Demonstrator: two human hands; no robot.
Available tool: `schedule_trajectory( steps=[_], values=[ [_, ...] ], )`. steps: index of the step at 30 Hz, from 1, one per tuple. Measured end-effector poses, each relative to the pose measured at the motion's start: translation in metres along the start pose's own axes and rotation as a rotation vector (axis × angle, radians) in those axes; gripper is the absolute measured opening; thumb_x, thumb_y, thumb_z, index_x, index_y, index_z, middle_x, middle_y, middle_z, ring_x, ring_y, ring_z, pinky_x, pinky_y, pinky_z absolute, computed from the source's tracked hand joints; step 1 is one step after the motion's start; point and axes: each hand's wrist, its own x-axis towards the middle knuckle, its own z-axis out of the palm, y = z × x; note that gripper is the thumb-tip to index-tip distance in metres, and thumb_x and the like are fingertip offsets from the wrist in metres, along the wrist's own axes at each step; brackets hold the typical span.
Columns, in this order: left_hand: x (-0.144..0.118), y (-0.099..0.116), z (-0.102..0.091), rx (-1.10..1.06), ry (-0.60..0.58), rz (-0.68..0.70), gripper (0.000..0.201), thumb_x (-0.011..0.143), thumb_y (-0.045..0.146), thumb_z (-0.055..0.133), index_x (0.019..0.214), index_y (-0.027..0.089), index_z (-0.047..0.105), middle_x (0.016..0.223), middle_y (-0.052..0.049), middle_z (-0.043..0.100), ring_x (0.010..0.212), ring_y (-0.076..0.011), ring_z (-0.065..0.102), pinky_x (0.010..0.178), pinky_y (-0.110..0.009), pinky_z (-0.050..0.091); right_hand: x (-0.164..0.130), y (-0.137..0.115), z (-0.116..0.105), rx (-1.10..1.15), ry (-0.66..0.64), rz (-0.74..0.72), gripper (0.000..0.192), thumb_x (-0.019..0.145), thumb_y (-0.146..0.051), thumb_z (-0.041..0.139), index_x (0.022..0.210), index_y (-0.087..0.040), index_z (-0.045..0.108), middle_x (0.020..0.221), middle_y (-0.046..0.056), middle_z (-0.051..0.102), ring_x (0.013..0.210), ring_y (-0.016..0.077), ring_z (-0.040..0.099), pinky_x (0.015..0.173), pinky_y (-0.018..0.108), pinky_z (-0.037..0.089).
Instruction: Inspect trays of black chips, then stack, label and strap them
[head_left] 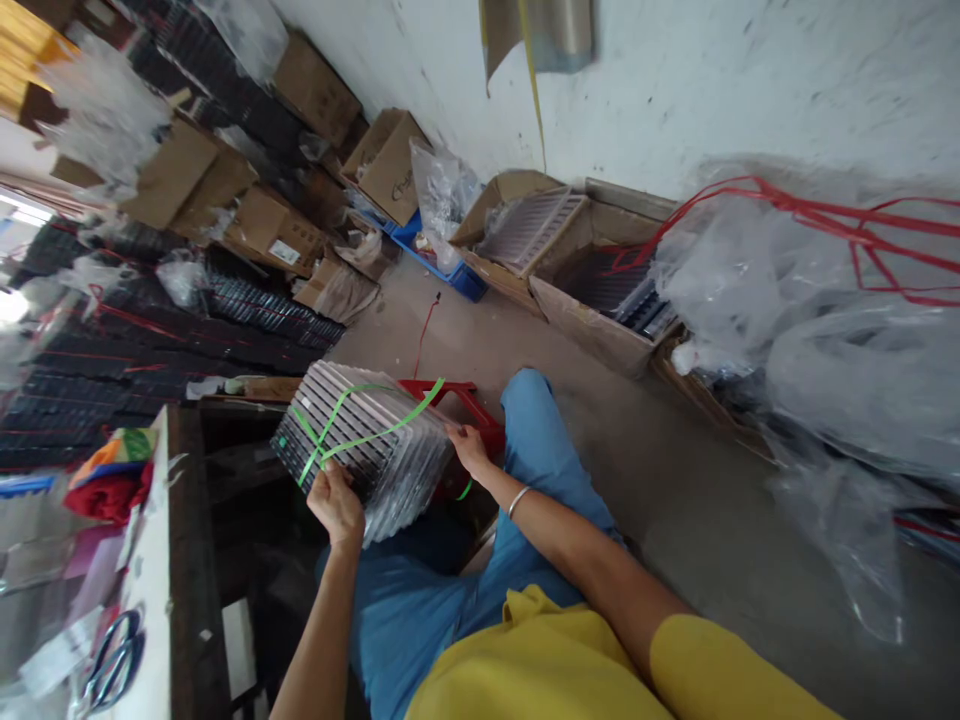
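A tied stack of thin, ribbed plastic trays (pixel 364 425), dark on one face and pale along the edges, leans in front of my knees. Bright green strapping (pixel 375 433) crosses it and meets in a knot on the near face; one loose end sticks up to the right. My left hand (pixel 337 507) is closed at the knot, its fingers pinching the strap. At the right edge of the stack is my right hand (pixel 470 450), its fingers bent against the side; the fingertips are partly hidden. A red plastic stool (pixel 480 410) shows behind the stack.
On the left stands a workbench (pixel 161 530) with scissors (pixel 116 660) and a colourful cloth (pixel 112 480). Cardboard boxes (pixel 592 320) of trays line the white wall. Clear plastic bags (pixel 840 350) and red strapping (pixel 802 205) lie at right. Dark stacks (pixel 150 340) fill the far left.
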Motion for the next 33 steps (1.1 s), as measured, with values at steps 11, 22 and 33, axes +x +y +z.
schedule_trajectory(
  steps=[11,22,33],
  values=[
    [0.000,-0.001,-0.001,-0.007,-0.010,-0.027,0.033,0.093,0.043,0.048,0.084,0.013,0.059,0.071,0.002,0.057,0.059,-0.0095,0.054,0.058,-0.026,0.048,-0.022,-0.005,-0.003,-0.435,-0.113,-0.532,0.065,0.073,0.002,0.047,0.128,-0.032,0.055,0.134,0.004,0.037,0.107,0.0201,0.053,0.091,0.033,0.045],
    [-0.003,-0.004,-0.001,-0.117,-0.012,-0.063,0.029,0.092,0.040,0.051,0.095,0.013,0.059,0.082,-0.001,0.061,0.067,-0.0110,0.058,0.061,-0.028,0.051,-0.032,-0.018,0.009,-0.313,0.042,-0.641,0.022,0.088,-0.029,0.051,0.097,-0.016,0.065,0.106,0.008,0.050,0.086,0.0167,0.057,0.080,0.029,0.048],
    [-0.009,-0.006,-0.003,-0.227,-0.061,-0.067,0.028,0.092,0.039,0.051,0.095,0.013,0.059,0.082,-0.001,0.060,0.065,-0.0105,0.058,0.060,-0.027,0.050,-0.068,-0.011,-0.011,-0.498,-0.052,-0.428,0.037,0.075,-0.011,0.050,0.110,-0.017,0.056,0.095,0.009,0.059,0.090,0.0217,0.060,0.084,0.036,0.046]
  ],
)
